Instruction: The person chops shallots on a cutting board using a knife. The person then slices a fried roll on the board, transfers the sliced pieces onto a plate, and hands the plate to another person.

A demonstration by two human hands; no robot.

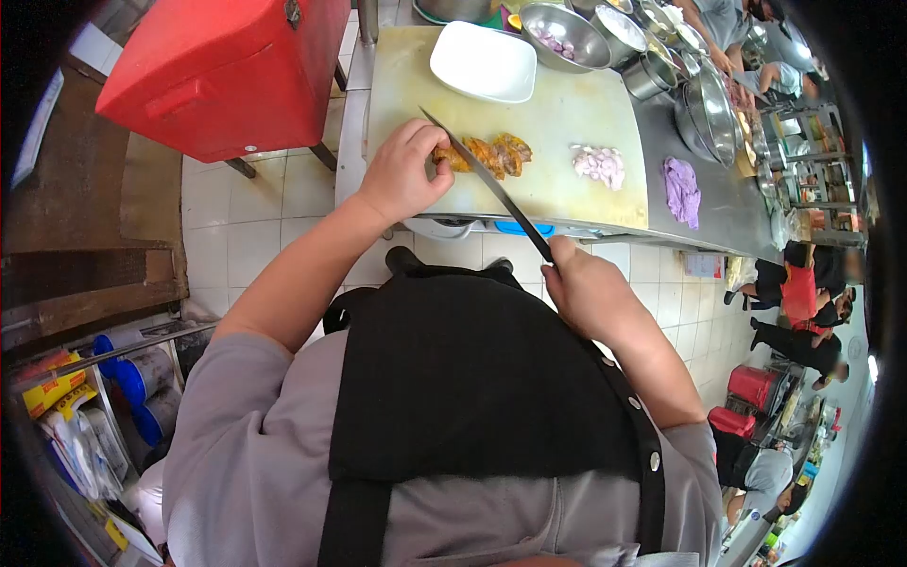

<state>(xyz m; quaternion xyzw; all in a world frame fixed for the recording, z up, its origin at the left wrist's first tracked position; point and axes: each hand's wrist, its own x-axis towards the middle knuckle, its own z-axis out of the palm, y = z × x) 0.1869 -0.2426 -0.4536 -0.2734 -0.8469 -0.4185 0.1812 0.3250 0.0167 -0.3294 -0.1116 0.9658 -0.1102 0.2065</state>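
My right hand (588, 286) is closed around the handle of a long knife (501, 192). The blade slants up and left across a piece of orange-brown cooked meat (510, 153), which looks like chicken and shows several cuts. My left hand (406, 170) pinches the meat's left end with curled fingers, close to the blade. Beneath the meat lies a pale cutting board (572, 109). Pale chopped pieces, like onion or shallot (599, 165), form a small heap on the board's right side. A white rectangular dish (483, 61) rests at the board's far edge.
A steel bowl with purple pieces (567, 38) stands behind the board, with several more bowls (709, 113) to its right. A purple cloth (681, 193) lies on the steel counter. At left stands a red cooler box (227, 76). Other people (798, 331) are in the kitchen at right.
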